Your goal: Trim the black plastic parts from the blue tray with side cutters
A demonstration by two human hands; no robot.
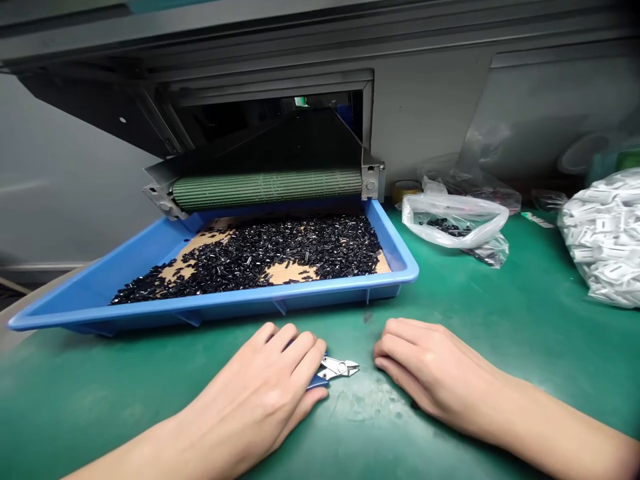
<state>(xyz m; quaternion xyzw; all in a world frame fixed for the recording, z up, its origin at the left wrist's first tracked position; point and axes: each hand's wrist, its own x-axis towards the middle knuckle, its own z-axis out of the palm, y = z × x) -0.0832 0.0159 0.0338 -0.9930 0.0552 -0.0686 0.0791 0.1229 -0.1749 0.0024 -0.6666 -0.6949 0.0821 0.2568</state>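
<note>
Under the fingers of my left hand (pixel 273 383) is a pair of side cutters (pixel 340 367) with blue handles. Its silver jaws poke out to the right, slightly apart, close to the green table top (pixel 365 427). My left hand is wrapped over the handles. To the right of the jaws, my right hand (pixel 435 363) rests on the table with its fingers curled in. Whatever its fingers hold, if anything, is hidden. Beyond both hands stands a blue tray (pixel 240 300) with many small black plastic parts (pixel 295 247) spread over a cardboard sheet.
A conveyor (pixel 267 190) with a green belt ends above the tray's back edge. To the right lie an open plastic bag (pixel 453 223) with black parts and a large bag of white parts (pixel 607 233). A tape roll (pixel 406 189) sits near the wall.
</note>
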